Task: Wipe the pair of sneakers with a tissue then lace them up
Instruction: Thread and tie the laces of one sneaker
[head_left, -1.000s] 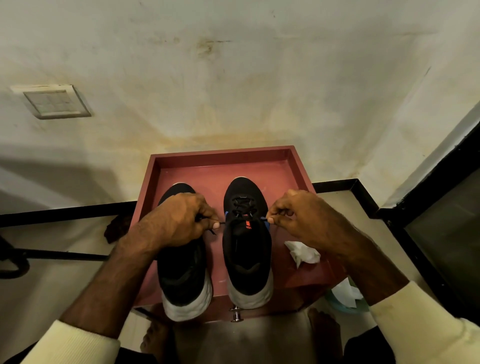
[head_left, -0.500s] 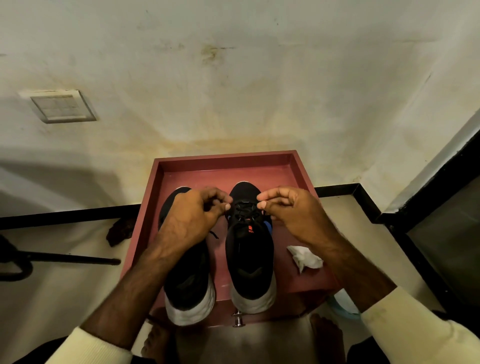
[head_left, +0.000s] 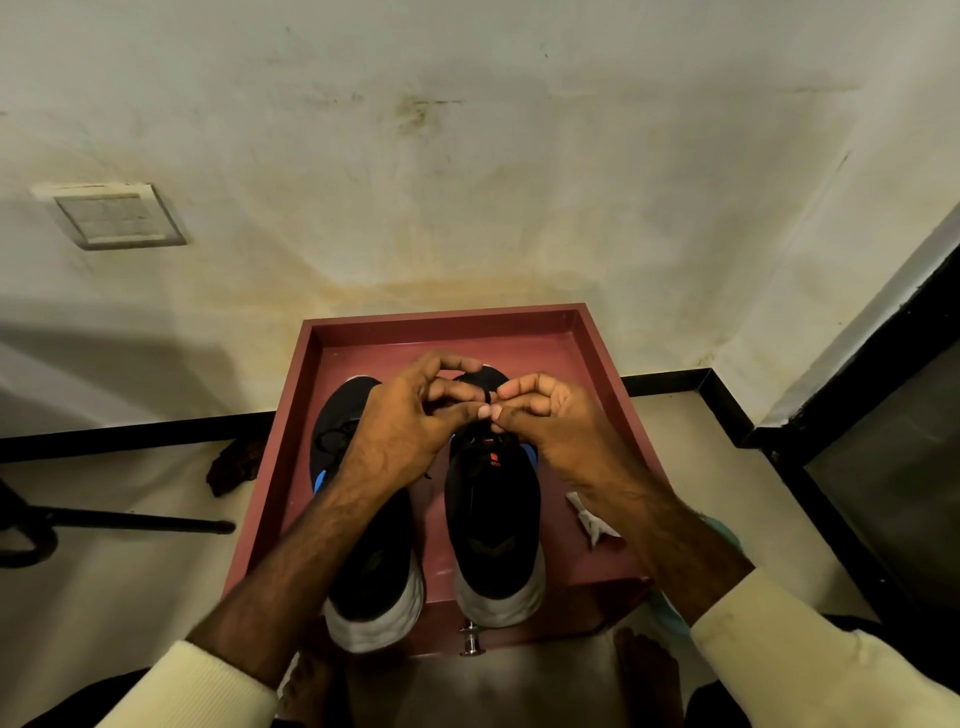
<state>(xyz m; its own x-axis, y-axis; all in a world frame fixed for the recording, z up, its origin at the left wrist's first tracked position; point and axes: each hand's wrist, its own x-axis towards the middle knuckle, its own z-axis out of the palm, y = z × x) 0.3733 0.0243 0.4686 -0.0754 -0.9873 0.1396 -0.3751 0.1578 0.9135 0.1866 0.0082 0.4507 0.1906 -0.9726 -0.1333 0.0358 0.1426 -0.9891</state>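
Sneakers sit side by side in the red tray — left sneaker, right sneaker. Above the right one's laces, left hand and right hand meet, fingertips pinching a black lace. Crumpled tissue lies just beside it — on the tray.

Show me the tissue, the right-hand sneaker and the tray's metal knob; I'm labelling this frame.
tissue (head_left: 589, 519): head view, on the crumpled white part beside the right forearm.
right-hand sneaker (head_left: 493, 525): head view, on its black upper behind the laces.
metal knob (head_left: 471, 639): head view, on the knob at the tray's near edge.
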